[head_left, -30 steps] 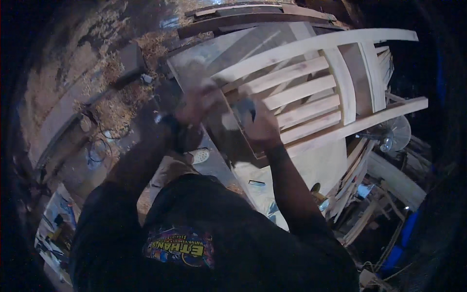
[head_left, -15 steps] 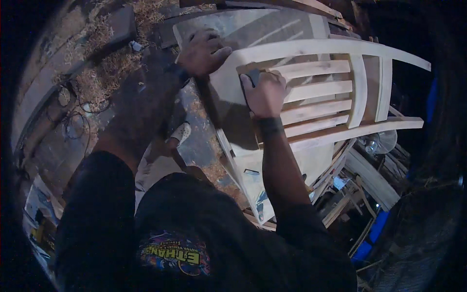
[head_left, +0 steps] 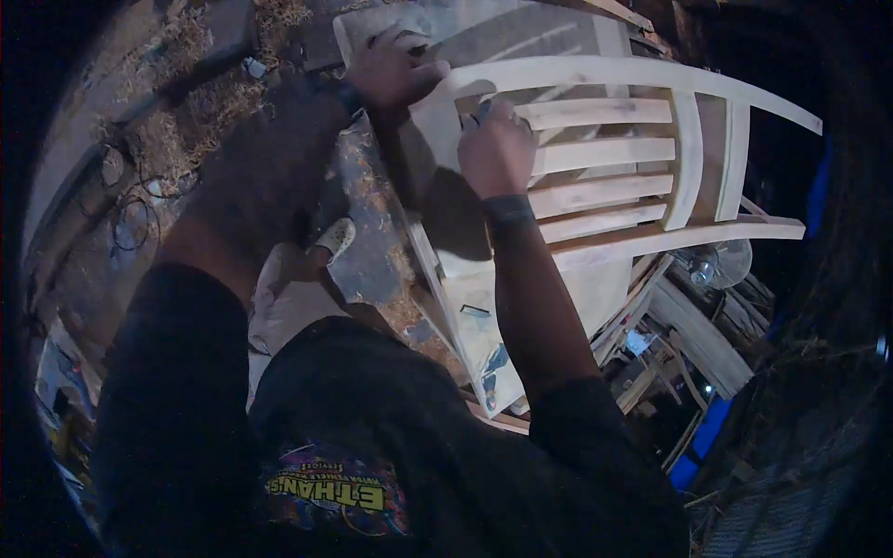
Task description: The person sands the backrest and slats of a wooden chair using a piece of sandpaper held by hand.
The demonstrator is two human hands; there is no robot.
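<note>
A pale wooden chair back (head_left: 684, 158) with several curved slats lies flat on a light work board (head_left: 586, 293). At its left end my right hand (head_left: 499, 153) is closed round a small dark grey piece (head_left: 484, 112), which looks like folded sandpaper and is mostly hidden by the fingers. That hand sits beside the left ends of the slats, over the end crosspiece. Farther off and to the left, my left hand (head_left: 395, 70) lies on the board with fingers spread. Its thumb points to the end of the far side rail (head_left: 567, 70).
Wood shavings (head_left: 167, 70) litter the ground at the left, near a dark cable (head_left: 139, 219). Right of the board are stacked timber strips (head_left: 698, 335), a clear round fixture (head_left: 726, 263) and a blue object (head_left: 702, 442). A small slot (head_left: 475, 311) marks the board's near part.
My right hand has moved up and slightly left along the chair back's end, away from me, still gripping the dark piece. My left hand stays near the far rail's end.
</note>
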